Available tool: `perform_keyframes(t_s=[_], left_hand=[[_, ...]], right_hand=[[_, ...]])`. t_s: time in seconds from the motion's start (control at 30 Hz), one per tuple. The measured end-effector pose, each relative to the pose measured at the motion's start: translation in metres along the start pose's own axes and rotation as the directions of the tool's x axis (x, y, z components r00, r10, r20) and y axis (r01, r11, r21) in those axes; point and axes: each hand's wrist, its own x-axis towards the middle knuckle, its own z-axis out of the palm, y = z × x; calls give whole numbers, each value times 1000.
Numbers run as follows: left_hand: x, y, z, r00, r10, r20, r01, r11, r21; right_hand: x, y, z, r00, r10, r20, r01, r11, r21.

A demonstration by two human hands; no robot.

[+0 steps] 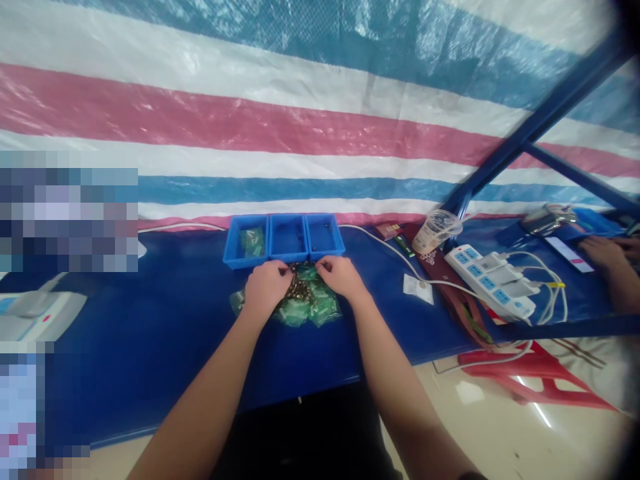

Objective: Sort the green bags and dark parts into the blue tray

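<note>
A heap of small brownish metal parts (301, 285) lies among crinkled green plastic bags (324, 307) on the blue table. My left hand (266, 288) is at the heap's left side, thumb and forefinger pinched together. Across from it, my right hand (341, 276) is at the right edge, its fingers also drawn into a pinch. Anything between either set of fingertips is too small to make out. Just behind stand three joined blue bins: the left bin (231, 248) has a green bag (253, 242) in it, and the right bin (325, 219) holds a few tiny dark pieces.
To the right are a plastic cup (434, 233), a brown bag (447, 283), a small white packet (418, 289) and a power strip (487, 283) with cables. Another person's hand (607, 257) is near a phone (569, 255). A blue metal frame (535, 120) slants up at right.
</note>
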Motion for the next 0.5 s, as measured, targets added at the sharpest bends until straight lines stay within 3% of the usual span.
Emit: perform_keyframes(t_s=[0.27,0.43,0.5], left_hand=[[-8,-4,-12,997,64,-41,-67,995,-69],[-1,-2,-30,964,53,-260,-95,984,-153],[6,-2,-32,953,61,-298,-104,986,-131]], right_hand=[[0,2,0,997,-43,-70,48,997,60],[0,3,-4,998,16,-61,-14,999,34],[0,7,-8,997,54,-59,-52,998,23]])
